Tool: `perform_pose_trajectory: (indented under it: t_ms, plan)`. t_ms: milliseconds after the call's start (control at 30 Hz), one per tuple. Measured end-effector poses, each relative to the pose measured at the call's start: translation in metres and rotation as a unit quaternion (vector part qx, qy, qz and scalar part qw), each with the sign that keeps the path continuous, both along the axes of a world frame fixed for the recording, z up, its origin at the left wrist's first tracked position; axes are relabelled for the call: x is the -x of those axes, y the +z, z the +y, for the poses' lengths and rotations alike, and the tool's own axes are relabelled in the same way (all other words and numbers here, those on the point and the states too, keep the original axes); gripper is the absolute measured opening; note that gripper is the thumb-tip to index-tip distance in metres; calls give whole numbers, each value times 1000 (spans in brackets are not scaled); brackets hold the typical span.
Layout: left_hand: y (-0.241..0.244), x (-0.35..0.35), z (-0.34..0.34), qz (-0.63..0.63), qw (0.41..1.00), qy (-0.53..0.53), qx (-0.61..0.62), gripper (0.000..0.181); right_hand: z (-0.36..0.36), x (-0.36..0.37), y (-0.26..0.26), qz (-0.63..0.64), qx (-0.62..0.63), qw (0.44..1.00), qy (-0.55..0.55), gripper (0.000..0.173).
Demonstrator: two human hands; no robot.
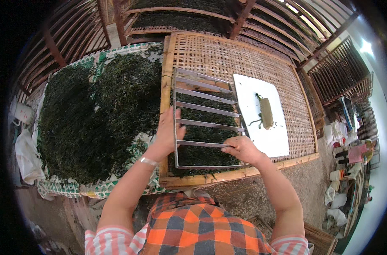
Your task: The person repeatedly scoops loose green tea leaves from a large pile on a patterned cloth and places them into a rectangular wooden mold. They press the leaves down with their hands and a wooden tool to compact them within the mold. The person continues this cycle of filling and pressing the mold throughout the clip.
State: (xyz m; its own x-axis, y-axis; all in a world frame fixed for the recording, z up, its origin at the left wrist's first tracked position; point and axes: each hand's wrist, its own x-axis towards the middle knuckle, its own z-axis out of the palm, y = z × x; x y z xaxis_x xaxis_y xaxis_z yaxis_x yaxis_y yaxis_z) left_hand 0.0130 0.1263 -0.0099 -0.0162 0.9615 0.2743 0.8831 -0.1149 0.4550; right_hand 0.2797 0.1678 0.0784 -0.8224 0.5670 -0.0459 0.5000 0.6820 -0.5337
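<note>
A metal frame with parallel crossbars (209, 124) lies over a layer of dark green leafy material (206, 156) on a wood-framed woven bamboo tray (199, 54). My right hand (243, 149) pinches a crossbar near the frame's lower right corner. My left hand (169, 132) is at the frame's left side bar, fingers apart, some of them behind the bar; whether it grips the bar cannot be told. Right of the frame, a white board (276, 143) bears a tan oblong block (266, 113) with green scraps around it.
A large heap of dark green leafy material (85, 127) covers a patterned sheet (107, 190) at left. Slatted wooden racks (180, 12) stand behind. A person in pink (356, 152), sacks (337, 216) and buckets are far right. A white container (23, 113) stands far left.
</note>
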Motion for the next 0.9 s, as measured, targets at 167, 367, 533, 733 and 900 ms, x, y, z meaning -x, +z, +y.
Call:
perform_pose_trajectory:
  t_ms: [167,367,533,733,900]
  plan:
    - [-13,-63,73,105,994,-27,-19,61,-9,-3,4,29,-40,999,8,25]
    - [-28,-65,82,124,990,-13,72,62,6,-30,65,47,-236,969,49,20]
    - [11,-59,82,127,967,-15,218,65,39,-98,136,128,-315,940,19,12]
    - [107,-126,113,224,955,-24,194,29,71,-269,86,15,-288,956,-60,12]
    - [96,-268,133,3,971,-117,208,57,59,-358,8,-21,-127,977,-171,9]
